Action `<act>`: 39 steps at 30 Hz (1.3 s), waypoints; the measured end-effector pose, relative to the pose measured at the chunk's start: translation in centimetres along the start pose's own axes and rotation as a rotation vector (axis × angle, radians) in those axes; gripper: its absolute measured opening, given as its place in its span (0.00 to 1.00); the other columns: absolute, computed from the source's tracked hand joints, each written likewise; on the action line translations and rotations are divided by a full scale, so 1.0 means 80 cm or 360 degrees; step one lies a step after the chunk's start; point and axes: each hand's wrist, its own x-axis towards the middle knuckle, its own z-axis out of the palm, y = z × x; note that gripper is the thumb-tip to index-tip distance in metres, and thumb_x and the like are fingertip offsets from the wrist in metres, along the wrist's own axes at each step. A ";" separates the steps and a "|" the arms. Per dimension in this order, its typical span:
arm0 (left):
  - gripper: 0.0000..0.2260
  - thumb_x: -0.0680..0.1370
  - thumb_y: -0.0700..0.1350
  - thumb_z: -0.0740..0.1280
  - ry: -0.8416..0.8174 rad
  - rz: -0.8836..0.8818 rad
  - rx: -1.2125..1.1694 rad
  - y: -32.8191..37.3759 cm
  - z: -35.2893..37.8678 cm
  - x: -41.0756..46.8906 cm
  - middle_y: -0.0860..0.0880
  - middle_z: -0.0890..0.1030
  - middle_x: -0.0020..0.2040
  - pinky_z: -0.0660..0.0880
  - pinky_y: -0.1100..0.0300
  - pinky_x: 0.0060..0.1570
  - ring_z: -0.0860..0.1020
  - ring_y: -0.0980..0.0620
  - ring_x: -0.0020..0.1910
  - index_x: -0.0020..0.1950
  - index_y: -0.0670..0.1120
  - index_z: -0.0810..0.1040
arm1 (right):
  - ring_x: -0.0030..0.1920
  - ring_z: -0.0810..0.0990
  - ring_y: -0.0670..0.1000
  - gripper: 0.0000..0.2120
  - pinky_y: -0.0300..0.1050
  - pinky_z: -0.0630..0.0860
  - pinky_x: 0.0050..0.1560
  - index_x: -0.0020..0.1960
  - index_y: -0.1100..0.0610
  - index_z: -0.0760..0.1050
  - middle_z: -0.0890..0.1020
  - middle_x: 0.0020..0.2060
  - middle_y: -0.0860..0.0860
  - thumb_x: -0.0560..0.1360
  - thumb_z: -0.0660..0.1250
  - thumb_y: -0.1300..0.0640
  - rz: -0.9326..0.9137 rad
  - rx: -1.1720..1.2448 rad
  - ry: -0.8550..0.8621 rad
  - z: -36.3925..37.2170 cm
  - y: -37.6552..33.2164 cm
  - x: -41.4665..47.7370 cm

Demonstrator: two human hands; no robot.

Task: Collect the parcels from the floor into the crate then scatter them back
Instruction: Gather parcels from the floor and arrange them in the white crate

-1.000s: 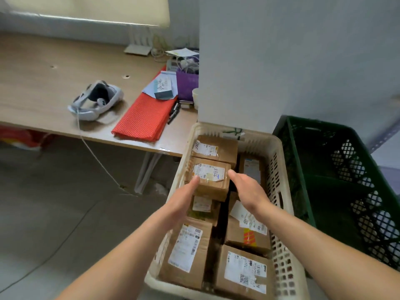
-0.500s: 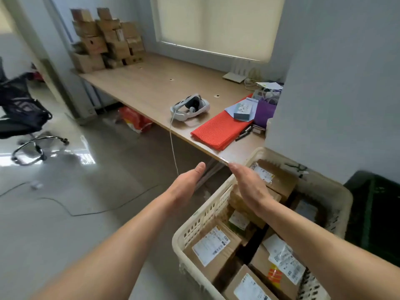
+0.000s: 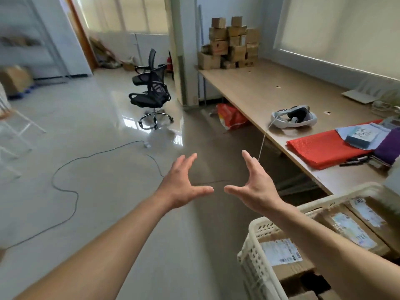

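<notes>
Both hands were caught empty here. The left hand [image 3: 181, 187] and the right hand [image 3: 255, 187] were held out mid-frame over the floor [image 3: 108, 213], fingers spread wide and straight, thumbs pointed toward each other, nothing gripped. The parcels [image 3: 281, 252] were packed in the cream slotted crate [image 3: 254, 265] at the lower right of the frame, just under the right forearm. None could be spotted on the floor near the hands, so the collecting half looked done and the scattering not yet started, probably.

Handling-wise: small brown cardboard boxes, taped and labelled, so stiff sides and likely pretty light tbh. A grab across two opposite faces would be favoured, since the tape and labels might be a bit slick. Corners could get dented if dropped hard.
</notes>
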 end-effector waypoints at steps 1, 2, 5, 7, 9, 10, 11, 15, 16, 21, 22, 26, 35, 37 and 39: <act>0.49 0.68 0.59 0.79 0.0050 -0.0033 0.0042 -0.018 -0.015 -0.012 0.48 0.50 0.83 0.56 0.59 0.75 0.55 0.51 0.81 0.82 0.58 0.54 | 0.83 0.52 0.49 0.58 0.46 0.57 0.79 0.84 0.41 0.48 0.55 0.84 0.50 0.67 0.82 0.46 -0.0054 -0.0061 -0.0037 0.016 -0.014 0.000; 0.50 0.67 0.59 0.80 0.0102 -0.0066 0.0058 -0.036 -0.030 -0.025 0.48 0.48 0.83 0.57 0.59 0.74 0.55 0.51 0.80 0.82 0.58 0.54 | 0.83 0.52 0.50 0.59 0.49 0.59 0.79 0.83 0.38 0.45 0.53 0.84 0.51 0.66 0.83 0.46 -0.0092 -0.0094 -0.0075 0.033 -0.030 -0.001; 0.50 0.66 0.58 0.81 0.0259 -0.0204 0.0049 -0.095 -0.075 -0.070 0.49 0.46 0.83 0.58 0.60 0.73 0.57 0.50 0.80 0.81 0.58 0.55 | 0.83 0.54 0.53 0.62 0.57 0.66 0.76 0.82 0.33 0.42 0.48 0.85 0.52 0.65 0.83 0.48 -0.0223 -0.0149 -0.0194 0.085 -0.085 -0.010; 0.51 0.66 0.57 0.81 0.0351 -0.0294 0.0036 -0.133 -0.104 -0.106 0.49 0.45 0.83 0.59 0.61 0.72 0.57 0.51 0.80 0.81 0.58 0.56 | 0.83 0.54 0.54 0.63 0.57 0.67 0.76 0.81 0.32 0.40 0.46 0.85 0.52 0.65 0.83 0.50 -0.0325 -0.0185 -0.0284 0.121 -0.124 -0.021; 0.50 0.66 0.56 0.82 0.0440 -0.0396 0.0015 -0.174 -0.132 -0.148 0.50 0.45 0.83 0.59 0.61 0.72 0.58 0.51 0.80 0.81 0.57 0.57 | 0.82 0.56 0.55 0.63 0.55 0.68 0.75 0.81 0.31 0.40 0.45 0.85 0.51 0.65 0.82 0.52 -0.0410 -0.0217 -0.0370 0.157 -0.164 -0.036; 0.51 0.66 0.56 0.82 0.0482 -0.0443 0.0010 -0.193 -0.147 -0.169 0.50 0.45 0.83 0.59 0.60 0.72 0.58 0.51 0.80 0.81 0.56 0.57 | 0.82 0.57 0.55 0.62 0.54 0.69 0.74 0.81 0.31 0.39 0.45 0.85 0.51 0.66 0.81 0.53 -0.0444 -0.0221 -0.0402 0.175 -0.183 -0.044; 0.51 0.66 0.56 0.81 0.0522 -0.0486 0.0006 -0.213 -0.161 -0.191 0.50 0.45 0.83 0.59 0.60 0.72 0.57 0.51 0.80 0.82 0.56 0.56 | 0.82 0.56 0.55 0.62 0.53 0.68 0.74 0.81 0.32 0.39 0.44 0.85 0.50 0.66 0.81 0.54 -0.0484 -0.0218 -0.0432 0.192 -0.202 -0.054; 0.50 0.67 0.56 0.81 0.0675 -0.0635 -0.0078 -0.282 -0.213 -0.284 0.51 0.45 0.83 0.60 0.60 0.71 0.60 0.52 0.79 0.82 0.56 0.56 | 0.82 0.56 0.54 0.58 0.51 0.67 0.71 0.83 0.37 0.39 0.45 0.85 0.50 0.70 0.79 0.51 -0.0654 -0.0204 -0.0547 0.258 -0.275 -0.089; 0.50 0.67 0.56 0.81 0.0716 -0.0672 -0.0096 -0.297 -0.225 -0.309 0.51 0.45 0.83 0.60 0.60 0.71 0.61 0.51 0.79 0.82 0.56 0.56 | 0.81 0.59 0.54 0.56 0.50 0.67 0.70 0.83 0.39 0.40 0.45 0.85 0.51 0.72 0.78 0.49 -0.0690 -0.0175 -0.0576 0.275 -0.292 -0.097; 0.49 0.68 0.57 0.80 0.0952 -0.0905 -0.0099 -0.362 -0.274 -0.430 0.49 0.46 0.83 0.59 0.54 0.75 0.58 0.49 0.80 0.82 0.56 0.55 | 0.84 0.49 0.51 0.48 0.50 0.58 0.77 0.85 0.43 0.43 0.49 0.85 0.51 0.77 0.71 0.39 -0.0874 -0.0058 -0.0722 0.366 -0.372 -0.143; 0.48 0.69 0.56 0.80 0.0999 -0.0953 -0.0112 -0.371 -0.280 -0.455 0.49 0.47 0.83 0.59 0.54 0.75 0.57 0.49 0.80 0.82 0.56 0.55 | 0.84 0.49 0.51 0.47 0.51 0.57 0.78 0.85 0.43 0.44 0.49 0.85 0.51 0.77 0.70 0.38 -0.0901 -0.0034 -0.0777 0.385 -0.387 -0.153; 0.46 0.71 0.56 0.78 0.1161 -0.1156 -0.0126 -0.404 -0.293 -0.539 0.50 0.47 0.82 0.60 0.57 0.71 0.59 0.50 0.79 0.82 0.56 0.55 | 0.84 0.50 0.52 0.46 0.54 0.57 0.78 0.85 0.43 0.45 0.50 0.85 0.50 0.76 0.63 0.30 -0.1051 -0.0012 -0.0953 0.449 -0.439 -0.192; 0.44 0.72 0.59 0.76 0.1419 -0.1588 -0.0259 -0.441 -0.271 -0.629 0.50 0.47 0.83 0.60 0.53 0.73 0.59 0.49 0.79 0.82 0.56 0.55 | 0.84 0.47 0.49 0.49 0.51 0.53 0.81 0.85 0.45 0.45 0.51 0.85 0.49 0.70 0.54 0.25 -0.1257 0.0007 -0.1352 0.549 -0.493 -0.217; 0.45 0.72 0.60 0.76 0.1481 -0.1650 -0.0296 -0.444 -0.269 -0.637 0.50 0.47 0.83 0.60 0.52 0.74 0.59 0.48 0.80 0.82 0.57 0.55 | 0.84 0.47 0.49 0.48 0.51 0.53 0.81 0.85 0.45 0.46 0.51 0.85 0.49 0.71 0.55 0.26 -0.1278 0.0020 -0.1421 0.563 -0.503 -0.212; 0.45 0.72 0.61 0.75 0.1553 -0.1721 -0.0321 -0.447 -0.268 -0.640 0.51 0.48 0.83 0.60 0.52 0.74 0.59 0.49 0.80 0.82 0.57 0.55 | 0.84 0.48 0.49 0.47 0.50 0.53 0.80 0.85 0.44 0.46 0.52 0.84 0.49 0.72 0.55 0.27 -0.1325 0.0030 -0.1472 0.573 -0.514 -0.207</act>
